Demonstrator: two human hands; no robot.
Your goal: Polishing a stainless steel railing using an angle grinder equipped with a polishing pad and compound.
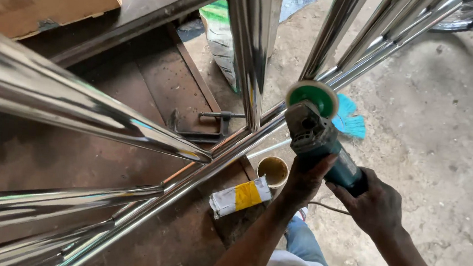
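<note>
**Polishing a steel railing joint with a hand grinder**

Head view, looking down. A person holds a teal and grey grinder [318, 143] with both hands. The left hand [305, 182] is clenched around the grinder's body just behind its head. The right hand [375, 205] is clenched around the rear handle, where a thin cord leaves the tool.

The grinder's round white pad [312, 97], with a green centre, sits at the tool's far end and presses against, or lies just beside, a long shiny steel rail [210, 168] where upright steel bars [250, 43] meet it. Whether the pad is spinning cannot be told.

Places relative to the grinder: just below and to its left stands a small open tin [273, 170] with a yellowish inside, and beside that lies a white and yellow packet [240, 197]. Further left, a dark metal clamp [208, 126] rests on a rusty brown workbench [167, 81]. Just to the right lies a blue brush [350, 121] on the concrete floor [448, 123]. Behind the bars, above and left, stands a white and green sack [221, 34].

Judging from this, the step in hand is buffing the joint. The next move seems to call for steady two-handed pressure, sliding the pad along the rail without catching a bar.
</note>
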